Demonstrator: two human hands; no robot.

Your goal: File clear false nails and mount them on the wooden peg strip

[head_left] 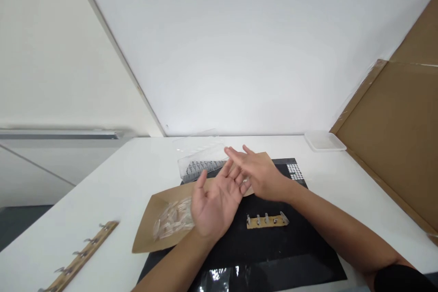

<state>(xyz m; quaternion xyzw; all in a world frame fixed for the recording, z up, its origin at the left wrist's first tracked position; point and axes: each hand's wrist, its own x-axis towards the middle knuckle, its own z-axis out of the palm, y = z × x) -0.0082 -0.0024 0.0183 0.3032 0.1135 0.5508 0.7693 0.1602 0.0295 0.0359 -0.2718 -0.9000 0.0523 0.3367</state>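
Note:
My left hand is palm up with its fingers spread, in front of a cardboard tray of clear plastic pieces. Nothing shows in its palm. Over its fingertips hangs my right hand, turned partly palm down, fingers stretched out and nothing visible in them. Below the hands, a short wooden strip with several small clear and metal parts standing on it lies on the black mat. Part of another cardboard tray shows behind my right hand.
A longer wooden strip with metal clips lies on the white table at left. Behind the mat stands a clear plastic case. White dots mark the mat's back right corner. A shallow clear tray sits near the cardboard wall.

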